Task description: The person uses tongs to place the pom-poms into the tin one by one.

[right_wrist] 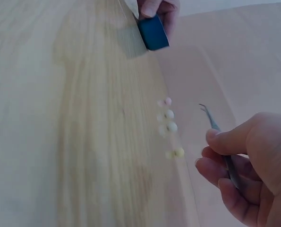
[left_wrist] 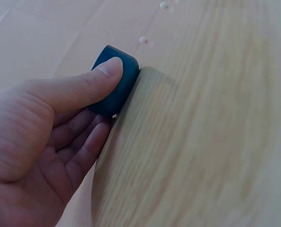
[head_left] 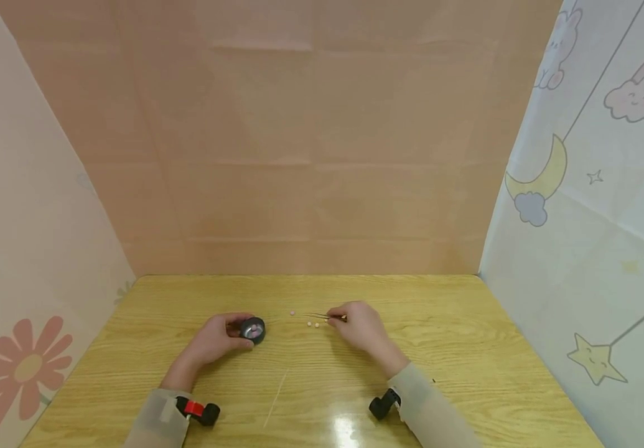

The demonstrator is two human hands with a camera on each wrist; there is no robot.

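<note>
My left hand (head_left: pixel 215 339) grips a small dark round cup (head_left: pixel 262 331) between thumb and fingers, its opening tilted toward the head camera; pinkish contents show inside. Seen from the left wrist, the cup's wall (left_wrist: pixel 126 78) looks dark teal, with the thumb laid across it. My right hand (head_left: pixel 358 325) pinches metal tweezers (right_wrist: pixel 211 122), whose bent tips point left, slightly parted with nothing between them. On the table between the hands lie small round beads: a pink bead (right_wrist: pixel 167 101), two white beads (right_wrist: pixel 169 114) and a yellow bead (right_wrist: pixel 179 152). The tweezer tips hover beside them.
The wood-grain table (head_left: pixel 310 386) ends at a tan backdrop (head_left: pixel 310 186). Pale printed sheets stand at the left (head_left: pixel 36 218) and right (head_left: pixel 596 236). Camera mounts sit on both wrists, the left mount (head_left: pixel 198 410) and the right mount (head_left: pixel 383 403).
</note>
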